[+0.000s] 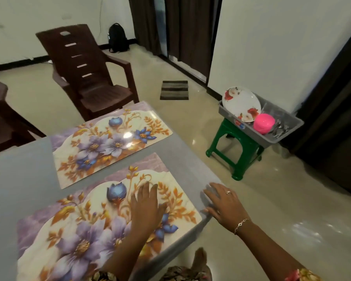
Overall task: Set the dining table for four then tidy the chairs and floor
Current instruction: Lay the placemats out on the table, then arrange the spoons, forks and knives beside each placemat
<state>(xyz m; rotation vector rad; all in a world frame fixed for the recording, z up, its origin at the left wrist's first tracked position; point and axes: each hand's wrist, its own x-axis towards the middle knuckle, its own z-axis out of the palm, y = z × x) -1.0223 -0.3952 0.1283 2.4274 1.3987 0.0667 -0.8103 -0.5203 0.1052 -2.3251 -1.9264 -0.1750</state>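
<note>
Two floral placemats lie on the grey dining table (20, 179). The near placemat (75, 230) is under my left hand (146, 207), which rests flat on it with fingers straight. My right hand (223, 203) lies flat on the table's right edge, just beside that mat's corner, holding nothing. The far placemat (109, 145) lies parallel behind it. A grey tub (292, 122) on a green stool (237, 151) to the right holds floral plates (239, 102), a pink bowl stack (263, 122) and cutlery (280, 128).
A brown plastic chair (89, 78) stands behind the table's far corner, and part of another (2, 122) is at the left edge. A striped doormat (174, 90) lies on the tiled floor by the curtained door. A black backpack (118, 37) leans against the far wall.
</note>
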